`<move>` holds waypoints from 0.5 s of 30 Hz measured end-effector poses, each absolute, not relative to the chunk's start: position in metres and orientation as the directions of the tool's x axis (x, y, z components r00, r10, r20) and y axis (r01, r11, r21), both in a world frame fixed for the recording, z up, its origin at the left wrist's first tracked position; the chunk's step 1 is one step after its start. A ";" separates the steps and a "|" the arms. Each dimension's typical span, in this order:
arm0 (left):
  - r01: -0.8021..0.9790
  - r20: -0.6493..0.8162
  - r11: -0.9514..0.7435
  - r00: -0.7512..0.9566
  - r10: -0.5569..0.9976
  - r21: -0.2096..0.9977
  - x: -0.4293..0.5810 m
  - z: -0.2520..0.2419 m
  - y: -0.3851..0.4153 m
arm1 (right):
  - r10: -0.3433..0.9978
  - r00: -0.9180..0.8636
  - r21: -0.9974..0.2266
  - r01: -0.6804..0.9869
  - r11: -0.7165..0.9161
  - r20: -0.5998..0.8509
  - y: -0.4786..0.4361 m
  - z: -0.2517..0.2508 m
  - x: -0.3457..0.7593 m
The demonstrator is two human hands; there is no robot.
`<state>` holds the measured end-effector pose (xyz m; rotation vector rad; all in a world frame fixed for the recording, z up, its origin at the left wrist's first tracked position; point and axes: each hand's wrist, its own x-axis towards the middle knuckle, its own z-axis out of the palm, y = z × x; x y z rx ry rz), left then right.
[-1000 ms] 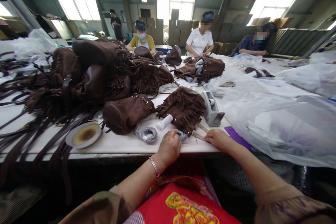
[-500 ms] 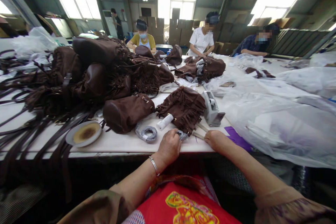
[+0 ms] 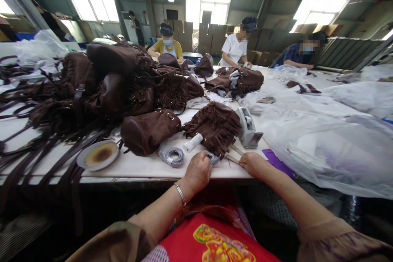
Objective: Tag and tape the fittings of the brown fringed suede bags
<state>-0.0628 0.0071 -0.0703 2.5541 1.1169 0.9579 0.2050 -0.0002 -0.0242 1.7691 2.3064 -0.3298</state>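
Observation:
My left hand [image 3: 199, 168] is closed at the table's front edge, its fingers on a small grey coil [image 3: 212, 157] that is partly hidden by them. My right hand [image 3: 254, 164] has its fingers pressed together on two pale flat strips [image 3: 236, 154], which spread toward a fringed bag; their kind is unclear. That brown fringed bag [image 3: 216, 125] lies just beyond both hands. On its near side rests a white roll [image 3: 193, 142]. A second grey coil [image 3: 174, 156], with a white band, lies left of my left hand beside a smooth brown bag [image 3: 150, 132].
A grey tape dispenser [image 3: 249, 127] stands beyond my right hand, near a purple piece [image 3: 278, 163]. Clear plastic bags [image 3: 331, 147] spread over the right side. Brown bags [image 3: 110, 77] with hanging straps are heaped at left, behind a stained dish [image 3: 98, 155]. Several co-workers are across the table.
My hands and the things around them look the same. Across the table, the co-worker in white has lifted one hand slightly.

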 end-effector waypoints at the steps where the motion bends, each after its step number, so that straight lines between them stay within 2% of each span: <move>1: 0.589 0.484 -0.696 0.506 0.714 0.411 -0.063 -0.070 0.007 | 0.920 -0.248 -0.041 0.968 0.247 -0.303 -0.001 -0.024 0.205; 7: 0.601 0.459 -0.687 0.515 0.724 0.408 -0.063 -0.069 0.007 | 0.946 -0.208 0.005 0.976 0.216 -0.250 -0.015 -0.023 0.197; 11: 0.586 0.469 -0.693 0.514 0.718 0.419 -0.063 -0.069 0.007 | 0.950 -0.237 0.091 0.962 0.259 -0.205 -0.027 -0.024 0.192; 15: 0.582 0.479 -0.698 0.512 0.713 0.417 -0.063 -0.070 0.007 | 0.952 -0.242 0.113 0.957 0.266 -0.186 -0.028 -0.028 0.192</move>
